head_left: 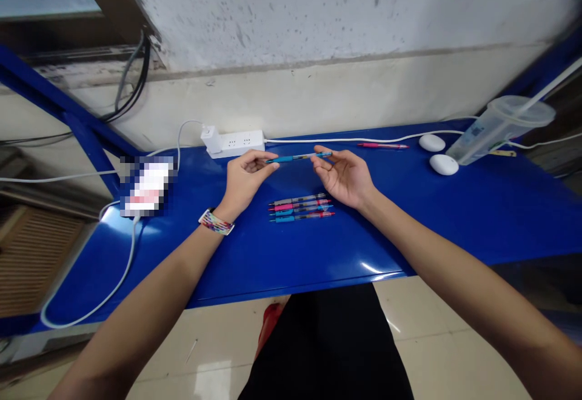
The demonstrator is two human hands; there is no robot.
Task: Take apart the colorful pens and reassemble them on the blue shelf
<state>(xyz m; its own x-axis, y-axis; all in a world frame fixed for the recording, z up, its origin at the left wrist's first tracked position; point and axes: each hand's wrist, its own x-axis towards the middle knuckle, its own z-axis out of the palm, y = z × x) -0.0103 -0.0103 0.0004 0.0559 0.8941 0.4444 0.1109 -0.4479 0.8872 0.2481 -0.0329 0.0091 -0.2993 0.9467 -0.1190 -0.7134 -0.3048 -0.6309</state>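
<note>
A blue pen [297, 157] is held level above the blue table [477, 206], pinched at both ends. My left hand [245, 179] grips its left end with closed fingers; a colourful band is on that wrist. My right hand [345, 176] pinches the right end between thumb and forefinger, palm up, other fingers loosely curled. Below the hands several pens [301, 207] lie side by side in a neat row on the table.
A white power strip [236, 143] with a charger and cables sits at the back. A phone [146, 186] lies at left on a cable. A pink pen [382, 145], two white oval objects [443, 164] and a tipped plastic cup [498, 126] are at right.
</note>
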